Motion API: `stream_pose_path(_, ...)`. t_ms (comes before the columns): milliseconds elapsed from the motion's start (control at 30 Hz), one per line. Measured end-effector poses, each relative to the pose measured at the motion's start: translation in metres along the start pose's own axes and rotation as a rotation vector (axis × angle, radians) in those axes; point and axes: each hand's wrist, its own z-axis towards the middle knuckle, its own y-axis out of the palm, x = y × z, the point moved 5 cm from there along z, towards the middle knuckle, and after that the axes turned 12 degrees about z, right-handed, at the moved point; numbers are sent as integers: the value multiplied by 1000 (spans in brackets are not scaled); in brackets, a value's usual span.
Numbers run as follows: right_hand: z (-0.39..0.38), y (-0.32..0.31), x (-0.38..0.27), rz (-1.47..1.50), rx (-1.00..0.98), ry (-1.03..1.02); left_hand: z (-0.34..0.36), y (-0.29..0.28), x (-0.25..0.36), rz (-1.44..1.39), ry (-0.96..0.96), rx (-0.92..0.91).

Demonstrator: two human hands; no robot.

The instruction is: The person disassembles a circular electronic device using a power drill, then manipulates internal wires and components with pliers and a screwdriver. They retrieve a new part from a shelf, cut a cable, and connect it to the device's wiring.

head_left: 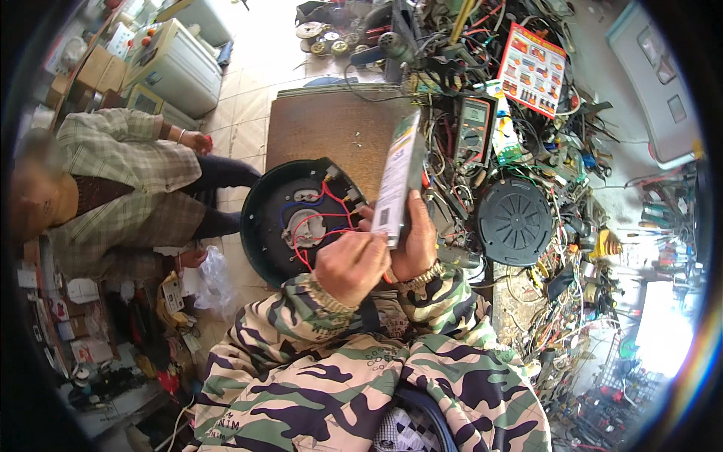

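Note:
A long, flat box-like package (393, 181), white with green and yellow print, stands tilted up in front of me. My right hand (416, 239) is closed around its lower right side, some fingers hidden behind it. My left hand (350, 265) pinches its lower left corner, thumb and fingers pressed together. Just left of the package lies a round dark appliance shell (260, 226), its inside facing up, with red and blue wires and a pale round part in the middle. The left hand overlaps the shell's near right side in the view.
A brown wooden board (309, 124) lies beyond the shell. To the right are a multimeter (474, 132), a round black ribbed cover (515, 222), a red printed sheet (532, 69) and heaps of wires and tools. Another person (128, 188) in a checked jacket is at the left.

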Motion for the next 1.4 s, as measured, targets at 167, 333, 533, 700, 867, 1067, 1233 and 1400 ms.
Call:
stream_pose_path(167,8,1,-11,48,10,-1,1,9,10,27,5,27)
stream_pose_path(333,13,-3,-11,73,0,0,3,14,13,21,2,1)
stream_pose_path(533,3,-7,-13,106,-91,28,21,9,7,93,-205,-178)
stream_pose_path(700,3,-15,-18,125,-1,15,8,24,18,145,-23,-257)
stream_pose_path(867,7,-27,-26,110,16,-66,1,32,40,167,102,-251)
stream_pose_path(1067,41,-80,-70,112,70,-31,-26,25,82,-20,272,-310)
stream_pose_path(1233,12,-44,-71,103,-4,13,-7,46,69,-130,183,-302)
stream_pose_path(1400,22,-62,-80,-30,-104,-143,20,65,42,-362,130,-330)
